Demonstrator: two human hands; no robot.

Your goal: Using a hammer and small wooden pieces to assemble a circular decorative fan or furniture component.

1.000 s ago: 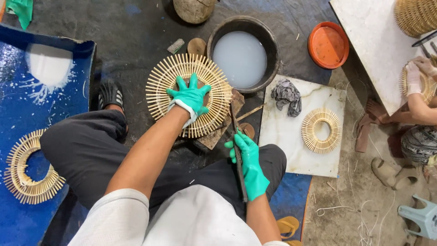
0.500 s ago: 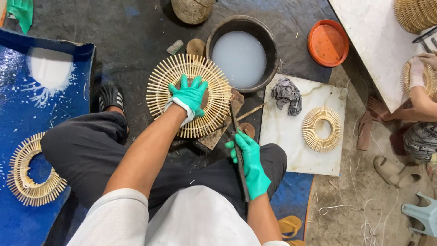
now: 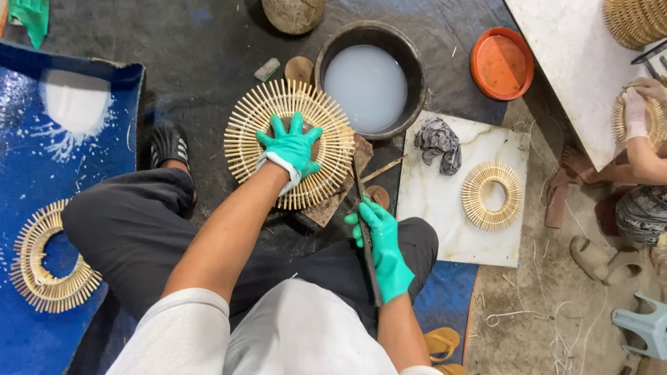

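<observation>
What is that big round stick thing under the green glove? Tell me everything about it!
The big stick ring is a flat, pale wheel of thin straw-coloured sticks, probably bamboo or rattan, fanning out like sun rays around a hole in the middle. It lies flat on a brown board on the dark ground, beside a black basin of milky water. The left hand, in a green glove, presses down on its middle with spread fingers, covering most of the hole. Its lower right edge lies near a long dark blade held by the right hand.

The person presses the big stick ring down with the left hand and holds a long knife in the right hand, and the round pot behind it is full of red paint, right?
Not quite. The head view shows the pot holds milky white liquid, not red paint. The left hand does press the big stick ring, and the right hand holds the long knife.
</observation>
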